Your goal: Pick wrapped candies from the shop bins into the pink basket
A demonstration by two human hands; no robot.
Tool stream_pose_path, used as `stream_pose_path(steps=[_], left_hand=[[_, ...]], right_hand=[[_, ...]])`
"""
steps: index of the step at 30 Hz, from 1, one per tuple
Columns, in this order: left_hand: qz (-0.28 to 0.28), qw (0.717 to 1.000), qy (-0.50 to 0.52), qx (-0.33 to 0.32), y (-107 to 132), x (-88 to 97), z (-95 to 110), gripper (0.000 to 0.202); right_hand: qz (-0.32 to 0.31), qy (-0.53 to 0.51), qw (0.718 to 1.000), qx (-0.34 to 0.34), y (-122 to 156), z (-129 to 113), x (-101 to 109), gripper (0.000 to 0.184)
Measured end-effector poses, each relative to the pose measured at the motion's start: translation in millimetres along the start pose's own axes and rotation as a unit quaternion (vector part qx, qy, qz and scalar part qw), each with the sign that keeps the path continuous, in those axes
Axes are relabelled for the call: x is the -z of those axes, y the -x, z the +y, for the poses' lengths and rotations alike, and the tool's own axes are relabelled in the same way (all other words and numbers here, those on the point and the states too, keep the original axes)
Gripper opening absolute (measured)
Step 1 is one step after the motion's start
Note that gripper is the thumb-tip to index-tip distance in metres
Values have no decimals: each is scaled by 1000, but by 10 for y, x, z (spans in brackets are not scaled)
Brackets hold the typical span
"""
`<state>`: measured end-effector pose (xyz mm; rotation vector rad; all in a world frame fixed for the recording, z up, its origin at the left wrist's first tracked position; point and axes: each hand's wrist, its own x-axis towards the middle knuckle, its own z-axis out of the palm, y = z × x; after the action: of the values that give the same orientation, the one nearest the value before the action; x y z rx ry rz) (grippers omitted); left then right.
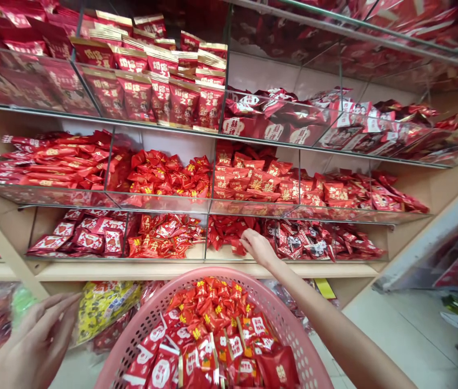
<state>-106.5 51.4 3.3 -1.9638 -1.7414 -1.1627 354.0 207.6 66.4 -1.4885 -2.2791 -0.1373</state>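
Observation:
My right hand (pixel 258 246) reaches into a bottom-shelf compartment, its fingers bent and pinched at a small red candy packet (pixel 237 247). More plain red packets (pixel 224 229) lie behind and beside it in that compartment. At the lower left, my left hand (pixel 36 337) hangs in the air beside the basket, fingers loosely extended and nothing visible in them. Below the shelf, between my arms, is a round pink plastic basket (pixel 131 327) with holes in its wall. Small red candies (pixel 208 305) fill its far side, and larger red packets (pixel 200 359) lie nearer me.
Clear dividers and front panels (pixel 164 202) split the shelves into compartments of red packets. Gold-edged upright packets (pixel 137 97) fill an upper one. Under the shelf lies a bag of yellow packets (pixel 107 305). A tiled floor (pixel 399 324) shows at right.

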Motion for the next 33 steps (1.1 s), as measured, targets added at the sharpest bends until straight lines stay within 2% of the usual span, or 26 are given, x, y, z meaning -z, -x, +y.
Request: stream_pose_path(steps=[2,3,5,6,7,9,10,11,12,13,14,15,17,18,22,26,28,30,33], left_hand=[[-8,1000,-17,8,-137,51,342,31],[-9,1000,-6,12,-205,62,503,30],[-14,999,34,22,-323,53,789,32],[-37,996,77,32,-373,37,918,34],[-39,989,130,54,-414,20,1045,34],[-89,964,225,113,-475,-7,1310,34],[-123,942,277,142,-495,-14,1452,36],[-184,909,329,178,-507,-15,1597,39],[-256,861,384,213,-514,-16,1740,41],[-301,812,440,238,-514,-18,1873,43],[-338,766,489,246,-509,-25,1990,45],[-363,733,521,244,-500,-38,2086,47],[-380,707,548,236,-469,-80,2208,54],[-381,710,542,237,-451,-104,2237,53],[-386,749,495,210,-374,-156,2240,45],[-389,791,439,174,-300,-116,2228,42],[-403,782,439,182,-259,-86,2226,42],[-413,757,463,203,-220,-53,2224,39],[-412,738,486,222,-184,5,2227,27]], right_hand=[[60,-133,989,-15,61,-16,51,18],[87,-212,973,-26,93,-40,83,20],[119,-353,926,-59,171,-127,162,24],[125,-413,898,-82,220,-189,207,26],[123,-470,868,-107,278,-263,255,27],[94,-571,802,-150,416,-439,344,30],[70,-612,770,-165,493,-537,380,30],[42,-645,743,-177,574,-639,410,30],[15,-670,719,-186,654,-741,432,29],[-7,-688,700,-192,732,-841,449,28],[-25,-700,687,-195,805,-934,461,28],[-37,-705,680,-196,871,-1018,472,27],[-55,-702,684,-189,982,-1146,498,25],[-61,-692,696,-182,1025,-1187,513,24],[-50,-617,772,-144,1134,-1226,565,19],[-38,-583,806,-97,1200,-1205,529,15],[-19,-563,822,-80,1237,-1204,498,12],[-3,-542,837,-69,1277,-1208,486,11],[11,-534,843,-64,1339,-1213,511,9]])
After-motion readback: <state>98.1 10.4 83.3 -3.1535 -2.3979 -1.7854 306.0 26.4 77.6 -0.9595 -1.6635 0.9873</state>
